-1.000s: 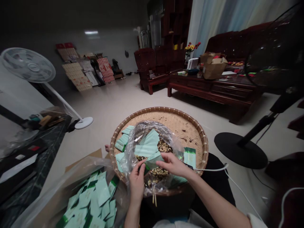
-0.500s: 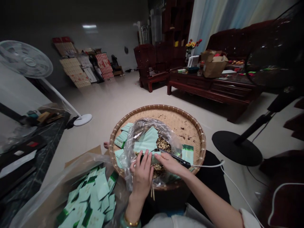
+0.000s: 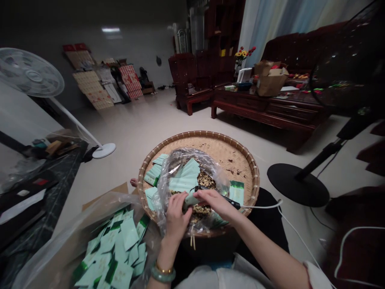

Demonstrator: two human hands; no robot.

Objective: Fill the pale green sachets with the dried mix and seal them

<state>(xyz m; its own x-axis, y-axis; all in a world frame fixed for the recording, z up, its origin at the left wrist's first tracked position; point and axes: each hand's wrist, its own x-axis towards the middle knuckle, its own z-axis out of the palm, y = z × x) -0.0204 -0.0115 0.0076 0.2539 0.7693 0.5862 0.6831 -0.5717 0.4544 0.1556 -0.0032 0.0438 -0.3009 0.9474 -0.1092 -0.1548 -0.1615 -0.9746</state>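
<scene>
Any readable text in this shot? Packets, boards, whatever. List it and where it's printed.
Nothing legible.
Sachet in left hand: print too blurred to read.
Black tool in right hand: no text visible.
Pale green sachets, lower left: print too small to read.
Red and cream boards, at the back: too blurred to read.

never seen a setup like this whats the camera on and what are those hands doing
There is no machine here, just a person's own two hands, filmed by a camera worn on their head that looks forward and down. In front of them sits a round woven tray holding a clear plastic bag of green packets and loose brownish bits. The left hand pinches a pale green packet, and the right hand grips a black corded tool right beside it. More packets lie in another plastic bag at lower left.
</scene>
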